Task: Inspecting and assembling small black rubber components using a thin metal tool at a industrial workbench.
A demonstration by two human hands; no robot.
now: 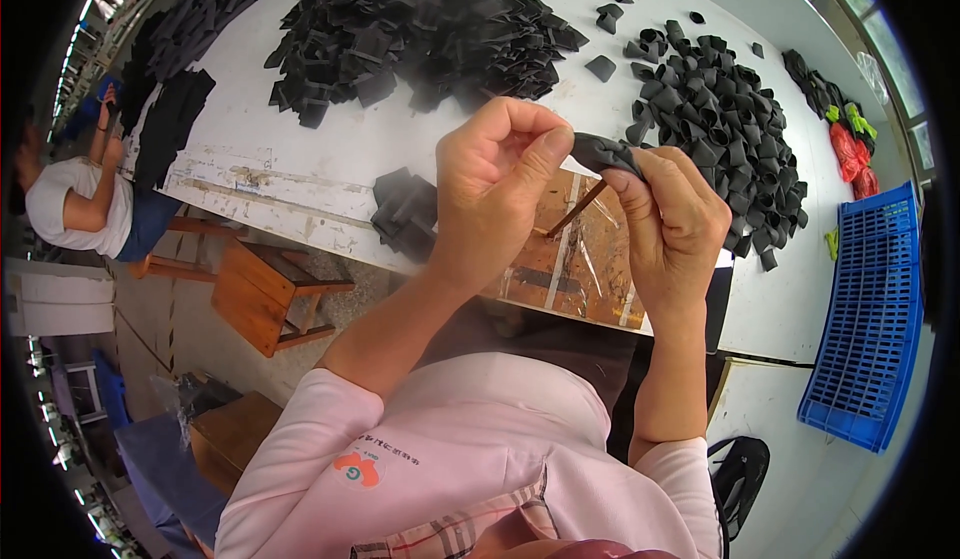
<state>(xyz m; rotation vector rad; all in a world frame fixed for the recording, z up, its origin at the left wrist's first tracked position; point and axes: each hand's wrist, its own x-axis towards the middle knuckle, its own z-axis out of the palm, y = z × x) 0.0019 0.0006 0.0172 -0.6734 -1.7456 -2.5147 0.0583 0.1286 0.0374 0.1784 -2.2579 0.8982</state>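
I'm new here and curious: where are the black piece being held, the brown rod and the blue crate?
Black piece (pixel 600 151): head view, on the middle of its visible surface.
Brown rod (pixel 577 210): head view, about halfway along its visible length.
Blue crate (pixel 862 309): head view, on its slatted face.

White worktable (pixel 238 109), heap of flat black pieces (pixel 350 49), curled black pieces (pixel 715 124) heaped at right, small black pile (pixel 402 214), scuffed brown board (pixel 600 259), dark strips (pixel 208 9), perhaps fabric
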